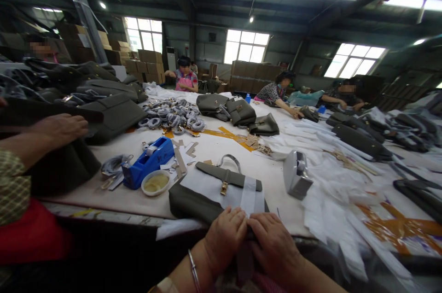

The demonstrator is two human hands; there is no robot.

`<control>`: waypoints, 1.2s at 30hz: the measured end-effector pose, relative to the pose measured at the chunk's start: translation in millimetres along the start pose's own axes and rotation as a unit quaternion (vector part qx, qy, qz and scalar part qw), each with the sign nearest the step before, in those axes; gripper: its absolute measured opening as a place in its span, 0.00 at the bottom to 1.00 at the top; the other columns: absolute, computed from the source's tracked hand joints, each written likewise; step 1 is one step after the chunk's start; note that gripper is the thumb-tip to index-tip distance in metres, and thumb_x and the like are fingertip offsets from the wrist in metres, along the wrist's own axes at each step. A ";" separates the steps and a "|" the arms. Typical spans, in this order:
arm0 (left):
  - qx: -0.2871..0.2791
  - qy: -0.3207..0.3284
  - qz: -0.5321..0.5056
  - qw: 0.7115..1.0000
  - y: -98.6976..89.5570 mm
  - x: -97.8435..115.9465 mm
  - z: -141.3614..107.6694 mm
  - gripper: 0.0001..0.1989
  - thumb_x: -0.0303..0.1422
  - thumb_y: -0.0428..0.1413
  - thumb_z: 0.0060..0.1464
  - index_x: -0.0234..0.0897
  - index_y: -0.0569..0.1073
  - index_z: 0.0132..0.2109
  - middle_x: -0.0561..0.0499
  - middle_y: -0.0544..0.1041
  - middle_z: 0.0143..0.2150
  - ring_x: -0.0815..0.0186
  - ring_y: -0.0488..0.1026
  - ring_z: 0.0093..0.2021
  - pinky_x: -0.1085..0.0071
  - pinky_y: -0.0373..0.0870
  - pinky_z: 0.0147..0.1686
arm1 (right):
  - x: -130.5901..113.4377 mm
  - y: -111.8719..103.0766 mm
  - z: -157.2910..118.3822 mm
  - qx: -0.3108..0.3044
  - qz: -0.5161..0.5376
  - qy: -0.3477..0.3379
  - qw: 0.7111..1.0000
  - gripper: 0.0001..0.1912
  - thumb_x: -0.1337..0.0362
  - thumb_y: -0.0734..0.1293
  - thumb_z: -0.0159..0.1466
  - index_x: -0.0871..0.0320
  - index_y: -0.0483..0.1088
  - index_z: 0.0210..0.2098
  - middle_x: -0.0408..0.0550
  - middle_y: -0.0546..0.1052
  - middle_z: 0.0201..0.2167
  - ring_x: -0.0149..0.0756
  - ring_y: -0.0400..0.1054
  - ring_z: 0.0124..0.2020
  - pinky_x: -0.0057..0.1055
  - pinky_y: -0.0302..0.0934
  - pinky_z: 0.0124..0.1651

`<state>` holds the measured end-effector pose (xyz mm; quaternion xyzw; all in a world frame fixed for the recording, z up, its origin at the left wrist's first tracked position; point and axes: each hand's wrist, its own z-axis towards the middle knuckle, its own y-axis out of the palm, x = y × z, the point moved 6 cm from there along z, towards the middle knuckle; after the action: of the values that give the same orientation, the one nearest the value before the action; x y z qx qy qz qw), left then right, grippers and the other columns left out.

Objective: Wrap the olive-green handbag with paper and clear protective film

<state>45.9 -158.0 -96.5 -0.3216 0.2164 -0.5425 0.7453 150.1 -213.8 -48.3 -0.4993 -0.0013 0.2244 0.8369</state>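
Note:
A dark olive handbag [193,203] lies at the near table edge, its flap and gold clasp [224,188] facing up. White paper [203,187] is tucked under the flap, and a pale translucent strip [250,194] crosses the bag's right part toward me. At the bag's near edge, my left hand [226,233] and my right hand [274,244] meet side by side. Both have their fingers closed over this edge, where the strip runs under them. A greyish strip end [245,263] hangs below, between the hands. The fingertips' exact hold is partly hidden.
Left of the bag are a blue tape dispenser [148,164] and a white dish [156,183]; a grey tape dispenser [297,173] stands right. Behind lie coiled straps [172,113] and more handbags [238,111]. A co-worker's hand [58,131] is at left; others work across the table.

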 end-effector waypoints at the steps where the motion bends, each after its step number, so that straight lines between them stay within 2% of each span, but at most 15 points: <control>1: -0.001 -0.001 0.000 1.000 -0.8 0.0 0.8 0.16 0.28 0.42 0.70 0.33 0.74 0.52 0.45 0.80 0.48 0.61 0.76 0.51 0.59 0.75 0.54 | 1.5 5.0 -1.1 0.008 -0.021 0.003 1.000 0.13 0.72 0.62 0.62 0.57 0.71 0.45 0.51 0.77 0.41 0.44 0.70 0.43 0.42 0.62 0.49; 6: -0.018 0.000 -0.011 1.000 -3.8 -0.8 5.2 0.16 0.29 0.41 0.70 0.33 0.73 0.52 0.45 0.80 0.48 0.61 0.77 0.51 0.58 0.75 0.53 | 1.2 17.2 -1.0 0.034 -0.081 -0.022 0.996 0.11 0.72 0.60 0.65 0.58 0.70 0.44 0.52 0.77 0.39 0.43 0.69 0.41 0.40 0.60 0.48; 11: -0.037 0.008 -0.007 0.999 -3.2 -0.6 5.3 0.15 0.28 0.43 0.70 0.32 0.73 0.53 0.44 0.79 0.49 0.61 0.76 0.52 0.58 0.74 0.54 | 3.0 12.7 -0.1 0.020 -0.100 -0.025 0.994 0.15 0.73 0.59 0.65 0.60 0.70 0.49 0.53 0.77 0.43 0.44 0.68 0.43 0.40 0.58 0.48; 15: -0.029 0.020 0.001 0.999 -4.2 -0.2 5.2 0.16 0.27 0.42 0.69 0.31 0.73 0.52 0.43 0.79 0.49 0.60 0.76 0.52 0.57 0.75 0.54 | 3.2 6.0 -0.6 0.026 -0.114 -0.046 0.992 0.16 0.73 0.59 0.66 0.60 0.70 0.50 0.52 0.78 0.43 0.44 0.67 0.43 0.40 0.56 0.49; 20: -0.059 0.016 0.004 0.998 -1.7 -3.8 8.3 0.15 0.27 0.44 0.68 0.31 0.73 0.53 0.41 0.79 0.51 0.60 0.75 0.54 0.59 0.74 0.55 | 3.3 10.2 4.5 0.021 -0.131 -0.047 0.990 0.08 0.72 0.60 0.68 0.59 0.71 0.41 0.50 0.75 0.36 0.43 0.65 0.38 0.39 0.55 0.43; 24: -0.053 0.026 0.015 0.998 1.3 -3.5 9.5 0.16 0.26 0.42 0.68 0.30 0.73 0.52 0.41 0.79 0.51 0.59 0.75 0.54 0.57 0.74 0.54 | 9.2 17.3 6.4 0.020 -0.130 -0.033 0.991 0.07 0.72 0.61 0.67 0.58 0.70 0.37 0.49 0.73 0.33 0.42 0.64 0.35 0.39 0.56 0.41; 26: -0.054 0.032 0.021 0.998 2.3 -3.0 10.0 0.17 0.26 0.41 0.68 0.30 0.73 0.53 0.39 0.78 0.51 0.59 0.75 0.53 0.57 0.74 0.54 | 12.8 15.0 6.9 0.013 -0.109 -0.027 0.994 0.07 0.71 0.61 0.67 0.58 0.70 0.39 0.50 0.74 0.34 0.42 0.65 0.37 0.39 0.59 0.42; 28: -0.066 0.033 0.018 0.997 1.8 -3.8 11.8 0.18 0.26 0.40 0.68 0.29 0.72 0.54 0.39 0.78 0.52 0.59 0.75 0.54 0.57 0.73 0.56 | 13.6 6.0 5.2 0.010 -0.074 -0.029 0.997 0.10 0.69 0.62 0.66 0.59 0.71 0.46 0.52 0.76 0.40 0.43 0.68 0.42 0.40 0.63 0.47; 31: -0.084 0.023 0.003 0.996 -3.0 -7.1 18.6 0.17 0.28 0.41 0.68 0.31 0.71 0.55 0.39 0.77 0.53 0.59 0.74 0.56 0.58 0.72 0.57 | 7.6 -15.7 -8.6 0.049 -0.020 -0.034 0.998 0.16 0.68 0.64 0.66 0.58 0.69 0.54 0.55 0.76 0.47 0.45 0.69 0.49 0.45 0.65 0.53; 34: -0.099 0.015 -0.011 0.995 -8.7 -11.1 29.0 0.15 0.27 0.45 0.66 0.31 0.71 0.55 0.40 0.77 0.54 0.58 0.74 0.55 0.58 0.73 0.56 | -3.3 -24.4 -36.2 0.084 0.058 -0.019 0.995 0.15 0.74 0.63 0.65 0.56 0.71 0.50 0.52 0.78 0.40 0.42 0.72 0.42 0.42 0.68 0.48; 36: -0.114 0.011 -0.023 0.993 -10.8 -13.6 36.3 0.16 0.25 0.46 0.64 0.31 0.69 0.56 0.40 0.77 0.54 0.58 0.74 0.55 0.58 0.73 0.55 | -10.0 -13.4 -54.2 0.066 0.130 0.010 0.989 0.15 0.75 0.63 0.65 0.55 0.72 0.49 0.52 0.78 0.40 0.41 0.73 0.41 0.40 0.70 0.46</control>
<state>58.7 -138.4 -63.8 -0.4031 0.2776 -0.5353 0.6884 158.4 -268.3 -62.1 -0.4411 0.0865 0.3260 0.8317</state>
